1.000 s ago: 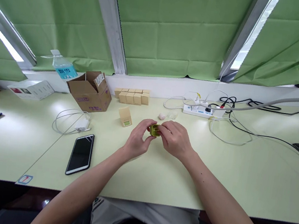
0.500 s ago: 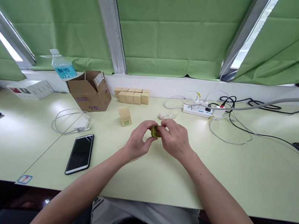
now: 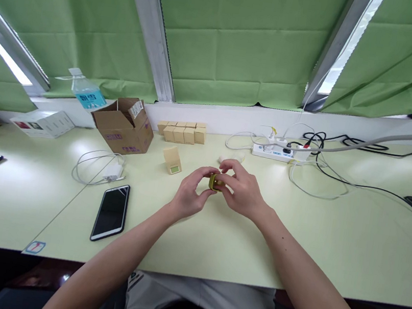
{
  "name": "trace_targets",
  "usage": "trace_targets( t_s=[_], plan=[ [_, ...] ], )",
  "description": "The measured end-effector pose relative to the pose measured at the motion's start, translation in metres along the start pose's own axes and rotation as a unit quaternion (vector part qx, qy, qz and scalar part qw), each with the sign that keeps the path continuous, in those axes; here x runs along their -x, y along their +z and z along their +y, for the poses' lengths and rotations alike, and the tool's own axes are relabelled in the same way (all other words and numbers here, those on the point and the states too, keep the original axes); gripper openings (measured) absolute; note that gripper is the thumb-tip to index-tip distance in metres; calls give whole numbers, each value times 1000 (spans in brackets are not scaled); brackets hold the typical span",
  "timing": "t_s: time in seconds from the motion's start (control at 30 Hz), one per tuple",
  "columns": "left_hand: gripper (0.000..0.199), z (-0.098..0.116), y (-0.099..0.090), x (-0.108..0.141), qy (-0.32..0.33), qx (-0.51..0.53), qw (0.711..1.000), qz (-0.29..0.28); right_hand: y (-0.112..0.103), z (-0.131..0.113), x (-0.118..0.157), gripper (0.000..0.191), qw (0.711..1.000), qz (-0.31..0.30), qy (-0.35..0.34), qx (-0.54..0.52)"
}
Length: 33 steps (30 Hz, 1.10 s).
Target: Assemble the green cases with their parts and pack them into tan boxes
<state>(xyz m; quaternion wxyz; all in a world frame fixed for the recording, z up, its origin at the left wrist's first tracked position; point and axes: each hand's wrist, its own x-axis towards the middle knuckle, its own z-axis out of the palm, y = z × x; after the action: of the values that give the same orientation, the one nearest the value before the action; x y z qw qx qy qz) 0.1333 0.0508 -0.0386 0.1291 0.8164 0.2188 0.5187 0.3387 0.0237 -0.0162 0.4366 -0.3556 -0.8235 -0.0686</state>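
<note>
Between the thumb and fingers of my left hand (image 3: 193, 194) is a small yellow-green object (image 3: 212, 182), held above the table. My right hand (image 3: 241, 191) meets it from the right, with thumb and fingertips pressed at its open side; its index finger is raised. What the right fingertips pinch is too small to make out. Left of the hands stands a small open cardboard box (image 3: 172, 160) with a greenish piece at its front. Just behind my right hand lies a small whitish bundle (image 3: 228, 159), partly hidden.
Several small boxes (image 3: 184, 133) stand in rows near the wall, beside a large open carton (image 3: 126, 130). A phone (image 3: 111, 211) and a charger with cable (image 3: 112, 171) lie at left. A power strip (image 3: 274, 151) with cables is at back right.
My right hand has shifted slightly and its index finger has lifted, showing more of the yellow-green object's open side. My left hand has barely moved.
</note>
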Motion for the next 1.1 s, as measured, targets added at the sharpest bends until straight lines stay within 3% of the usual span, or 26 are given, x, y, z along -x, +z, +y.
trace_targets(
  t_s=[0.07,0.17,0.3,0.4,0.53,0.8,1.1],
  plan=[
    [50,-1,-1,-1,-4,6,1000,11,-7,0,-3,14,993,28,39,-111],
    [47,-1,-4,-3,-7,3,1000,28,-10,0,-8,20,954,78,162,-238],
    [47,2,-6,-4,22,-47,998,41,0,2,-10,36,872,20,309,-379],
    [49,4,-5,-4,35,-64,996,43,10,4,-8,43,827,-16,331,-453],
    [48,3,-3,-3,34,-63,996,47,15,6,-7,46,785,-14,343,-516],
    [48,6,0,-1,55,-57,997,19,17,3,-8,38,778,13,370,-508],
    [48,4,0,-1,25,-45,998,37,15,3,-7,37,773,4,352,-527]
  ],
)
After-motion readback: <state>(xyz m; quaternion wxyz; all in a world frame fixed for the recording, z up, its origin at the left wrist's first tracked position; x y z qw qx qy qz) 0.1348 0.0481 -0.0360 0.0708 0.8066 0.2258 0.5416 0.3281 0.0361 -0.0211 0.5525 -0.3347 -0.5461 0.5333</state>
